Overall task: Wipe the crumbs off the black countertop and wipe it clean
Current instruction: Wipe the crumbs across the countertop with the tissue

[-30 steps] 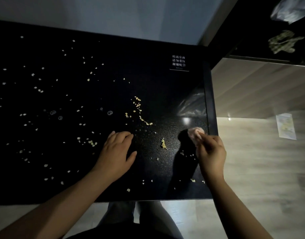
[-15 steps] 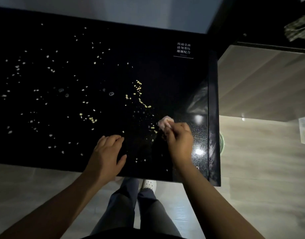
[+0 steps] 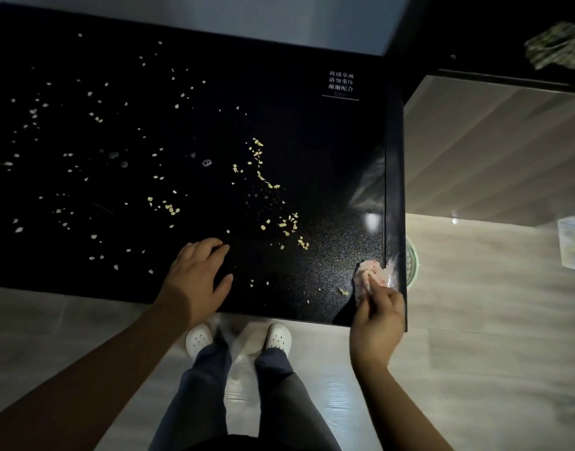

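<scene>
We count two hands, one cloth (image 3: 367, 275), crumbs (image 3: 287, 224) beyond counting. Right hand (image 3: 377, 315) pinches the cloth at the near right corner of the black countertop (image 3: 312, 125); left hand (image 3: 195, 278) rests on its near edge, fingers relaxed. Crumbs lie scattered across it; pale wood floor (image 3: 475, 320) beside it

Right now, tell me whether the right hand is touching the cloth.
Touching. The head view shows the right hand pinching the cloth at the countertop edge.

A pair of white perforated clogs (image 3: 198, 338) and grey trousers (image 3: 195, 402) stand on a pale wood-grain floor (image 3: 475, 353). A printed paper sheet (image 3: 574, 244) shows at the right edge, a partly hidden round green object (image 3: 412, 263) nearby. A blurred mottled green item (image 3: 554, 47) sits upper right.
</scene>
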Demonstrator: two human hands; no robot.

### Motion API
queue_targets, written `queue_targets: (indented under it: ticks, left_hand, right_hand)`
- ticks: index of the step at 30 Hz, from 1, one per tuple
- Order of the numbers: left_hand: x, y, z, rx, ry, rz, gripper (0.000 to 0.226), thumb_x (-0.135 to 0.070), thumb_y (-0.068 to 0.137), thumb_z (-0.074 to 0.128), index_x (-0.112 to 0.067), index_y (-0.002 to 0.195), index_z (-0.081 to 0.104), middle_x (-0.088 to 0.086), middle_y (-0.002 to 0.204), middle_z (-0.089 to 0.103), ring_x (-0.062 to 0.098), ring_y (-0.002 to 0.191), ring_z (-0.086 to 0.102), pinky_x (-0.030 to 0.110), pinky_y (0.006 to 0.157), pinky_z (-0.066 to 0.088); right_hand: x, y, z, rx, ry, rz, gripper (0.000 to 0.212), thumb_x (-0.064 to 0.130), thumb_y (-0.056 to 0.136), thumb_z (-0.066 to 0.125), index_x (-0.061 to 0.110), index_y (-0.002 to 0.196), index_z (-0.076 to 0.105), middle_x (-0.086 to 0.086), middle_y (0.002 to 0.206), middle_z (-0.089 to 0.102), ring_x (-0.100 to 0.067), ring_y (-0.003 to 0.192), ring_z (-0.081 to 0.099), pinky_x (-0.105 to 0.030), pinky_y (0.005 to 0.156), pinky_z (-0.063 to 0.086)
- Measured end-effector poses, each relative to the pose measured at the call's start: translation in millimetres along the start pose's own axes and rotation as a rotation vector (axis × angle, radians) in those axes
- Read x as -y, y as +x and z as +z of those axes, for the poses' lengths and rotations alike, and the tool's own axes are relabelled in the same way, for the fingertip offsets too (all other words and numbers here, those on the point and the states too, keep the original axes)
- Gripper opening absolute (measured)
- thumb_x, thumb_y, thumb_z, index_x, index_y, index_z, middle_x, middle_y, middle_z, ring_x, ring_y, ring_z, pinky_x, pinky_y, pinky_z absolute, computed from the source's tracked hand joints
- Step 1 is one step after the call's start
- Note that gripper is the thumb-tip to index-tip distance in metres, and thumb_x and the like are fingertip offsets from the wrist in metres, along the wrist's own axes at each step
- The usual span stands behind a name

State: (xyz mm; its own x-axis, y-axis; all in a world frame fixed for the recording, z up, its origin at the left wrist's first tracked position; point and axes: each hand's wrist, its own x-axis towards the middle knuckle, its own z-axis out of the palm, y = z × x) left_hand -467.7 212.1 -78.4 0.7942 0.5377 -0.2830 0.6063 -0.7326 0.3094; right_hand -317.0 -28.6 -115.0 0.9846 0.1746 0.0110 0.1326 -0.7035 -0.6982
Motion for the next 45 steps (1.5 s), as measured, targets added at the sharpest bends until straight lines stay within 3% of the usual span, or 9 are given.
queue_targets:
  ticks: [5, 8, 11, 16, 21, 27, 32, 40, 45]
  left_hand:
    - [14, -5, -1, 0.049, -0.093, 0.007, 0.053, -0.033, 0.092, 0.053, -0.017, 0.141, 0.042, -0.005, 0.148, 0.034, 0.025, 0.140, 0.023, 0.037, 0.115, 0.020]
    - [26, -13, -6, 0.003, -0.152, 0.031, 0.048, -0.032, 0.091, 0.051, -0.014, 0.137, 0.048, -0.003, 0.140, 0.043, 0.024, 0.135, 0.033, 0.042, 0.111, 0.031]
    - [38, -20, -13, -0.050, -0.174, 0.030, 0.046, -0.030, 0.090, 0.052, -0.011, 0.132, 0.053, -0.001, 0.132, 0.050, 0.022, 0.127, 0.042, 0.039, 0.106, 0.037]
    - [56, -23, -17, -0.060, -0.167, 0.005, 0.047, -0.023, 0.089, 0.061, -0.011, 0.133, 0.051, -0.001, 0.133, 0.049, 0.023, 0.129, 0.040, 0.036, 0.107, 0.036]
    - [73, -20, -22, -0.100, -0.129, -0.019, 0.054, -0.029, 0.088, 0.061, -0.009, 0.136, 0.047, 0.001, 0.137, 0.044, 0.018, 0.128, 0.037, 0.028, 0.101, 0.033]
    - [89, -16, -28, -0.047, -0.113, -0.017, 0.061, -0.034, 0.086, 0.063, -0.011, 0.139, 0.044, 0.000, 0.142, 0.039, 0.017, 0.133, 0.028, 0.039, 0.107, 0.037]
    - [92, -8, -30, -0.008, -0.108, 0.036, 0.066, -0.038, 0.087, 0.062, -0.014, 0.143, 0.038, -0.003, 0.147, 0.032, 0.017, 0.139, 0.022, 0.033, 0.112, 0.026]
    - [91, -1, -23, 0.004, -0.021, -0.026, 0.085, -0.051, 0.078, 0.068, -0.013, 0.146, 0.031, 0.000, 0.152, 0.023, 0.021, 0.141, 0.016, 0.040, 0.113, 0.025]
    - [90, 1, -20, 0.001, -0.008, -0.024, 0.090, -0.055, 0.074, 0.069, -0.014, 0.146, 0.032, -0.001, 0.152, 0.023, 0.021, 0.141, 0.016, 0.039, 0.114, 0.022]
  right_hand:
    - [54, -28, 52, 0.166, 0.108, -0.124, 0.036, -0.007, 0.081, 0.064, 0.011, 0.111, 0.071, 0.004, 0.093, 0.050, -0.007, 0.079, 0.048, -0.011, 0.076, 0.037]
    - [87, -35, 70, 0.281, 0.249, -0.143, 0.027, -0.001, 0.087, 0.062, 0.009, 0.110, 0.072, 0.002, 0.091, 0.053, 0.000, 0.077, 0.049, -0.007, 0.077, 0.040]
    - [96, -20, 58, 0.183, 0.292, -0.140, 0.020, 0.003, 0.088, 0.065, 0.008, 0.107, 0.073, -0.002, 0.089, 0.055, 0.004, 0.079, 0.051, -0.007, 0.072, 0.039]
    - [92, 45, 43, 0.057, 0.151, -0.119, 0.020, 0.006, 0.089, 0.064, 0.007, 0.108, 0.071, -0.005, 0.092, 0.054, -0.014, 0.075, 0.053, -0.006, 0.069, 0.038]
    - [87, 66, 75, 0.132, 0.004, -0.084, 0.027, 0.004, 0.091, 0.058, 0.006, 0.116, 0.068, -0.007, 0.097, 0.052, -0.023, 0.085, 0.057, -0.014, 0.078, 0.036]
    - [106, 4, 96, 0.245, 0.087, -0.173, 0.028, 0.000, 0.087, 0.063, 0.010, 0.111, 0.072, -0.003, 0.092, 0.055, -0.007, 0.073, 0.049, 0.002, 0.071, 0.032]
    - [118, 11, 76, 0.229, 0.188, -0.166, 0.020, 0.011, 0.089, 0.066, 0.015, 0.108, 0.072, -0.003, 0.088, 0.055, -0.001, 0.074, 0.051, -0.006, 0.066, 0.038]
    - [111, 105, 91, 0.159, -0.019, -0.145, 0.026, 0.010, 0.093, 0.059, 0.006, 0.117, 0.068, -0.012, 0.100, 0.056, -0.023, 0.088, 0.057, -0.009, 0.074, 0.034]
    - [123, 58, 117, 0.260, 0.031, -0.243, 0.022, 0.012, 0.093, 0.060, 0.011, 0.112, 0.071, -0.005, 0.094, 0.055, -0.009, 0.079, 0.047, -0.019, 0.077, 0.043]
